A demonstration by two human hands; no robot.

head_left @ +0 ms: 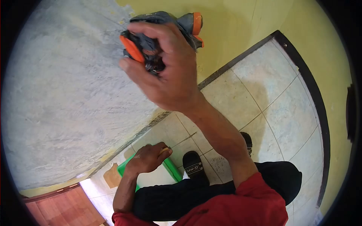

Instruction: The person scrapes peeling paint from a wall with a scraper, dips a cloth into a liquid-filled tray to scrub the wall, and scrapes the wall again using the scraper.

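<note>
My right hand [171, 62] is raised in front of the wall, its fingers closed round a crumpled bundle of grey gloves [152, 17] with orange cuffs. A bright orange strip shows between the fingers and thumb, and dark folds fill the palm. Whether the bundle touches the wall I cannot tell. Lower down, my left hand [149, 158] is closed on a pale wooden handle [165, 150], just above a green-rimmed tray [171, 169]. The rest of what that handle belongs to is hidden.
The wall has a large grey-white rough patch [71, 86] beside yellow paint [230, 22]. Pale floor tiles [241, 94] meet a dark skirting strip [318, 94]. Black sandals [195, 165] are on my feet. A brown piece [111, 176] and a reddish-brown wooden panel [66, 207] lie lower left.
</note>
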